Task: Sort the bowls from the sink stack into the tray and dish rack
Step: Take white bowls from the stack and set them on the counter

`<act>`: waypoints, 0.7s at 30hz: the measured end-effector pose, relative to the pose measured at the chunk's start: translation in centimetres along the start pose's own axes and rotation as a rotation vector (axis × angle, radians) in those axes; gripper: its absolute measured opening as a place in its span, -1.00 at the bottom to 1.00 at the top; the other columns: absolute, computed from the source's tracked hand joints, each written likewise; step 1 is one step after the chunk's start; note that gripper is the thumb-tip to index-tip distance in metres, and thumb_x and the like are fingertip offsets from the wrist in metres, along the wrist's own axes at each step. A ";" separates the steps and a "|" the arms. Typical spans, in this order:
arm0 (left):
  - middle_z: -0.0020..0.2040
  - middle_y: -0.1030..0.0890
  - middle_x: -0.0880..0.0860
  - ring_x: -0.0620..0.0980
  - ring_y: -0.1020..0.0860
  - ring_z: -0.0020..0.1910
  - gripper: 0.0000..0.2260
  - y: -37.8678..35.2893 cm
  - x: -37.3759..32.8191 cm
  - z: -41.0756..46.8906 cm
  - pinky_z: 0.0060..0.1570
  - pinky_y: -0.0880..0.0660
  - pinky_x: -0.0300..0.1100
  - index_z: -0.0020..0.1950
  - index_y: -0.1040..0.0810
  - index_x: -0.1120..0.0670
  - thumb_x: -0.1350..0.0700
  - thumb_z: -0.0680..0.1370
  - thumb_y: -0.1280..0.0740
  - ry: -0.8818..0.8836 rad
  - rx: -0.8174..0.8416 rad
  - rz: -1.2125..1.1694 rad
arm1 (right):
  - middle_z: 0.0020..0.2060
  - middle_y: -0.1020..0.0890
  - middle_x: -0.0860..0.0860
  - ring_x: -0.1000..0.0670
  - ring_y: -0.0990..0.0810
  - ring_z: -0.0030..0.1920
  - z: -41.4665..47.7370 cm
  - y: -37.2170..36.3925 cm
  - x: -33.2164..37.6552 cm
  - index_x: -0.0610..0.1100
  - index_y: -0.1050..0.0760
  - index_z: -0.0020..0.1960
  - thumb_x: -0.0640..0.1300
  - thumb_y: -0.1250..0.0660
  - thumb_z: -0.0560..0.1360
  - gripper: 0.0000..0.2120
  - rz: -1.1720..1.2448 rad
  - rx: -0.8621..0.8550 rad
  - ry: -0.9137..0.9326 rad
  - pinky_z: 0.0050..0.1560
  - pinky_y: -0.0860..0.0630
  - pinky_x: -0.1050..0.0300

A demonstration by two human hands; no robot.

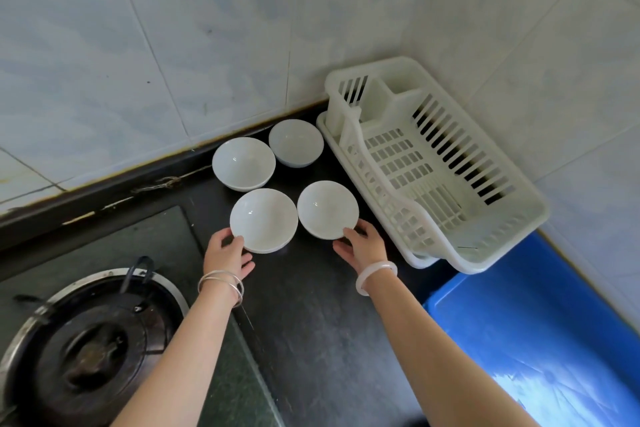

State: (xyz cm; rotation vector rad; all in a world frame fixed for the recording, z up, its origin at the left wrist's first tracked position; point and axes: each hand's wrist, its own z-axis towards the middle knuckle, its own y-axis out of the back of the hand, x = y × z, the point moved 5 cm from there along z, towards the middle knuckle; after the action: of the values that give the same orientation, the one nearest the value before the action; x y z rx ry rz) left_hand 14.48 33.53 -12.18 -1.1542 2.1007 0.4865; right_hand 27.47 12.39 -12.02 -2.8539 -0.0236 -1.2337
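Several white bowls stand upright on the dark counter. The near-left bowl (264, 219) has my left hand (227, 253) gripping its near-left rim. My right hand (360, 243) holds the near rim of the near-right bowl (327, 209). Two more bowls sit behind them, a far-left bowl (243, 163) and a far-right bowl (296, 142) near the wall. A white plastic dish rack (512, 218) stands to the right of the bowls with nothing in it. A blue tray (540, 322) lies at the near right.
A gas burner (93, 347) with a metal ring sits at the lower left on a glass hob. Tiled walls (173, 45) close in behind and to the right. Dark counter (311, 322) stretches between my arms.
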 end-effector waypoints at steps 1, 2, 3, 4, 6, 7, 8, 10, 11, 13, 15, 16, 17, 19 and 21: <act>0.24 -0.47 0.17 0.16 -0.55 0.04 -0.68 -0.1 0.5 -0.2 0.02 -0.53 0.00 0.29 -0.38 0.05 0.23 0.55 -0.23 0.029 0.032 -0.025 | 0.05 -0.55 -0.08 -0.09 -0.61 0.01 -0.3 0.0 -0.4 -0.08 -0.40 0.26 -0.30 -0.31 0.49 -0.63 0.059 0.019 0.004 -0.16 -0.61 0.12; 0.24 -0.47 0.18 0.17 -0.55 0.03 -0.67 -0.3 0.7 -0.5 0.01 -0.53 -0.02 0.30 -0.37 0.05 0.25 0.55 -0.23 0.042 0.056 -0.070 | 0.04 -0.55 -0.07 -0.11 -0.60 0.04 -0.4 -0.1 -0.8 -0.08 -0.39 0.29 -0.31 -0.31 0.49 -0.60 0.104 0.027 0.010 -0.14 -0.62 0.13; 0.25 -0.46 0.19 0.18 -0.55 0.04 -0.66 -0.5 0.9 -0.7 -0.01 -0.52 -0.04 0.30 -0.38 0.06 0.28 0.54 -0.23 0.044 0.065 -0.123 | 0.05 -0.54 -0.07 -0.13 -0.59 0.08 -0.5 -0.2 -0.9 -0.08 -0.38 0.31 -0.33 -0.31 0.49 -0.57 0.130 0.026 0.020 -0.11 -0.63 0.11; 0.27 -0.44 0.19 0.18 -0.54 0.06 -0.66 -0.6 0.9 -0.8 -0.02 -0.52 -0.06 0.28 -0.39 0.08 0.30 0.54 -0.23 0.034 0.058 -0.168 | 0.06 -0.54 -0.09 -0.15 -0.58 0.11 -0.5 -0.3 -0.9 -0.10 -0.37 0.33 -0.34 -0.30 0.49 -0.56 0.134 0.019 0.030 -0.05 -0.62 0.08; 0.32 -0.40 0.20 0.21 -0.50 0.16 -0.67 -0.7 0.7 -0.8 -0.02 -0.51 -0.07 0.27 -0.41 0.12 0.34 0.52 -0.23 0.010 0.023 -0.218 | 0.13 -0.53 -0.12 -0.17 -0.57 0.14 -0.3 -0.8 -0.4 -0.12 -0.35 0.37 -0.35 -0.29 0.49 -0.53 0.113 0.015 0.045 0.03 -0.60 0.03; 0.34 -0.39 0.20 0.22 -0.48 0.21 -0.67 -0.9 0.5 -0.8 -0.03 -0.51 -0.08 0.27 -0.42 0.13 0.35 0.52 -0.23 0.005 0.009 -0.230 | 0.13 -0.53 -0.13 -0.18 -0.57 0.13 -0.1 -1.1 -0.1 -0.13 -0.35 0.38 -0.35 -0.29 0.49 -0.52 0.111 0.018 0.049 0.02 -0.60 0.05; 0.34 -0.38 0.19 0.24 -0.47 0.24 -0.67 -1.0 0.4 -0.8 -0.04 -0.52 -0.08 0.26 -0.43 0.13 0.35 0.52 -0.23 0.006 -0.004 -0.233 | 0.12 -0.53 -0.13 -0.17 -0.59 0.11 0.0 -1.4 0.2 -0.13 -0.35 0.38 -0.35 -0.29 0.49 -0.53 0.120 0.021 0.048 -0.04 -0.61 0.09; 0.32 -0.40 0.15 0.23 -0.46 0.25 -0.67 -1.1 0.4 -1.0 -0.05 -0.54 -0.08 0.26 -0.44 0.12 0.33 0.52 -0.25 0.012 -0.033 -0.211 | 0.08 -0.54 -0.11 -0.12 -0.62 0.02 0.4 -2.0 0.9 -0.15 -0.36 0.37 -0.35 -0.29 0.49 -0.54 0.140 0.022 0.042 -0.19 -0.62 0.19; 0.31 -0.40 0.14 0.23 -0.46 0.25 -0.67 -1.1 0.4 -1.1 -0.05 -0.54 -0.08 0.26 -0.44 0.12 0.33 0.52 -0.25 0.013 -0.043 -0.206 | 0.06 -0.55 -0.11 -0.10 -0.63 -0.02 0.5 -2.3 1.1 -0.15 -0.36 0.37 -0.35 -0.29 0.49 -0.54 0.141 0.020 0.040 -0.23 -0.62 0.23; 0.30 -0.40 0.13 0.22 -0.46 0.26 -0.68 -1.1 0.5 -1.2 -0.04 -0.54 -0.07 0.26 -0.45 0.13 0.31 0.52 -0.27 0.010 -0.056 -0.211 | 0.07 -0.57 -0.12 -0.10 -0.64 -0.03 0.9 -3.0 1.5 -0.16 -0.37 0.36 -0.35 -0.29 0.49 -0.55 0.133 0.019 0.044 -0.26 -0.62 0.25; 0.29 -0.41 0.12 0.22 -0.47 0.25 -0.68 -1.1 0.5 -1.3 -0.05 -0.54 -0.07 0.26 -0.45 0.14 0.31 0.52 -0.27 0.006 -0.068 -0.209 | 0.14 -0.56 -0.16 -0.14 -0.64 0.01 1.2 -3.5 1.8 -0.16 -0.37 0.36 -0.36 -0.28 0.49 -0.55 0.121 0.018 0.047 -0.23 -0.61 0.24; 0.26 -0.42 0.11 0.22 -0.47 0.25 -0.69 -1.1 0.5 -1.3 -0.05 -0.54 -0.07 0.26 -0.45 0.14 0.31 0.52 -0.27 0.005 -0.071 -0.214 | 0.17 -0.55 -0.18 -0.15 -0.63 0.03 1.3 -3.6 1.8 -0.16 -0.37 0.36 -0.36 -0.28 0.49 -0.55 0.115 0.013 0.049 -0.21 -0.61 0.23; 0.21 -0.42 0.09 0.23 -0.47 0.24 -0.69 -1.1 0.5 -1.3 -0.04 -0.54 -0.07 0.25 -0.45 0.15 0.32 0.52 -0.27 0.003 -0.072 -0.222 | 0.18 -0.54 -0.19 -0.17 -0.62 0.06 1.4 -3.7 1.8 -0.16 -0.37 0.36 -0.36 -0.29 0.49 -0.55 0.106 0.006 0.052 -0.18 -0.61 0.21; 0.15 -0.41 0.07 0.23 -0.48 0.23 -0.70 -1.1 0.6 -1.3 -0.04 -0.54 -0.07 0.24 -0.46 0.16 0.33 0.51 -0.27 -0.007 -0.074 -0.239 | 0.21 -0.53 -0.19 -0.18 -0.61 0.10 1.4 -3.7 1.8 -0.16 -0.38 0.35 -0.36 -0.29 0.49 -0.55 0.101 -0.001 0.054 -0.12 -0.60 0.17; 0.12 -0.42 0.08 0.23 -0.50 0.20 -0.73 -1.2 0.7 -1.3 -0.05 -0.53 -0.09 0.19 -0.47 0.18 0.33 0.51 -0.27 -0.025 -0.082 -0.250 | 0.21 -0.53 -0.17 -0.14 -0.62 0.06 1.3 -3.5 1.8 -0.14 -0.38 0.35 -0.35 -0.28 0.50 -0.56 0.121 0.001 0.036 -0.15 -0.60 0.18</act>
State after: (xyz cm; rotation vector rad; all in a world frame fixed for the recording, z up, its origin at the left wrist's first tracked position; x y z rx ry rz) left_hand 14.69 31.71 -11.75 -1.4277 1.8959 0.4689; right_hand 29.57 15.98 -11.50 -2.7851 0.1468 -1.2596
